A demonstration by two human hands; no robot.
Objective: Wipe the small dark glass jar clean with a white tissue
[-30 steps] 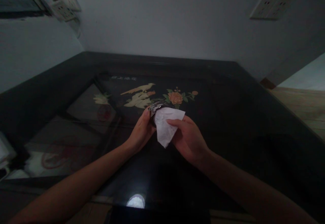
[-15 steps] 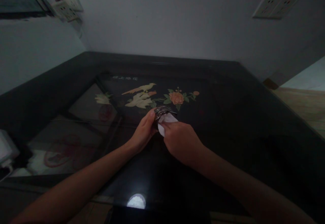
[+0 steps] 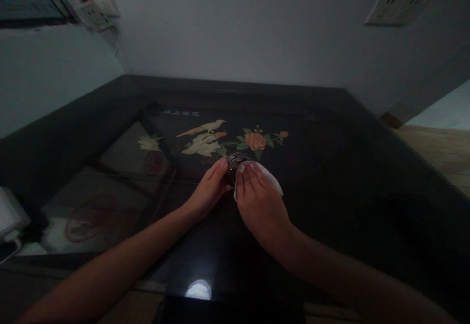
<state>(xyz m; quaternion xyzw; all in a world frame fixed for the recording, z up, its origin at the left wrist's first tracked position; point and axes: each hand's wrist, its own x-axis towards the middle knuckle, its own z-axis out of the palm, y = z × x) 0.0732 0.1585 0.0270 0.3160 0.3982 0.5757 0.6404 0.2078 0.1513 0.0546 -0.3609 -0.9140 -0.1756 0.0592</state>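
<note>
My left hand (image 3: 207, 190) grips a small shiny glass or metal object (image 3: 235, 161) over a dark glossy table (image 3: 330, 177); the room is dim and I cannot make out what the object is. My right hand (image 3: 259, 200) lies over a white tissue (image 3: 272, 182), fingers together, pressing it against the object's right side. Most of the tissue is hidden under that hand, only its right edge showing. The two hands touch around the object, above a painted bird and flower design (image 3: 220, 139) on the tabletop.
The table fills a corner between two pale walls. Wall sockets (image 3: 96, 7) sit at the upper left, more sockets (image 3: 396, 7) at the upper right. A white thing (image 3: 9, 219) lies at the table's left edge. Wooden floor (image 3: 440, 152) shows at the right.
The tissue, held up loosely a second ago, has been pressed onto the object by my right hand, which now covers most of it with flatter fingers. My left hand has kept its grip.
</note>
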